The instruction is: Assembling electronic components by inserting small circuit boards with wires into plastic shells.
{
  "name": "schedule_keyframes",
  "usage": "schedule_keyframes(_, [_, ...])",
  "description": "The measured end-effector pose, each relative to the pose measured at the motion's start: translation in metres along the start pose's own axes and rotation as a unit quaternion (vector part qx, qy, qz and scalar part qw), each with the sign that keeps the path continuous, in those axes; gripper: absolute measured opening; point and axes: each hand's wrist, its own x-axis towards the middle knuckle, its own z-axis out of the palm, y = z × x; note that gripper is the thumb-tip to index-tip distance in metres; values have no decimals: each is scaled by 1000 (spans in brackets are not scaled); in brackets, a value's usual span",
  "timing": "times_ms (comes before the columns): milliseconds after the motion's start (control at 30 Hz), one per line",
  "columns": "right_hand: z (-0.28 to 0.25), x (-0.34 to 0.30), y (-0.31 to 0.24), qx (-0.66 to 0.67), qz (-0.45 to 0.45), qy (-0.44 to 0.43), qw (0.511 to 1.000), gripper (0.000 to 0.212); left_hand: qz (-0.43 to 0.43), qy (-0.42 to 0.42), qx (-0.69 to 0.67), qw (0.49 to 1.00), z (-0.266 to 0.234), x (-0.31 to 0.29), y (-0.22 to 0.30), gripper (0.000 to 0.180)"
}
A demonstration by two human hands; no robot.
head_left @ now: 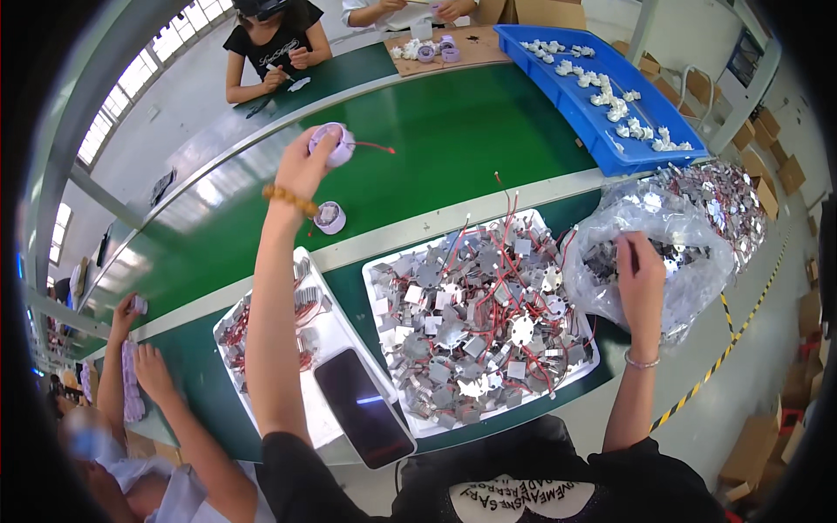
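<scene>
My left hand (304, 166), reaching far over the green belt, is closed round a small lavender round housing (338, 150) with a red wire trailing to the right. A similar lavender housing (330, 218) stands on the belt just below that hand, pale stuff inside it. On the right, my right hand (642, 272) is over the mouth of a clear plastic bag (602, 292) of shiny metal parts. Its fingers are bent together, and whatever they pinch is hidden. Between my arms lies a white tray (415, 429) heaped with grey metal pieces on red wires.
A black phone (364, 408) lies across a second white tray (328, 429) of wired parts. Far right stands a blue bin (567, 113) with white pieces. Beside the bag is a pile of metal parts (728, 196). Co-workers' hands (155, 373) are at left and across the belt (418, 131).
</scene>
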Motion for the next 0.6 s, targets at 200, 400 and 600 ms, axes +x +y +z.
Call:
schedule_keyframes(200, [-25,-10,-29,114,6,41,993,10,27,-21,-107,994,39,-152,82,30])
schedule_keyframes(400, [-46,-58,-145,395,-151,-230,877,8,-26,164,-227,959,85,-233,91,30])
schedule_keyframes(600, [-8,-88,-168,387,-172,-204,883,17,14,137,-512,848,128,-283,89,27])
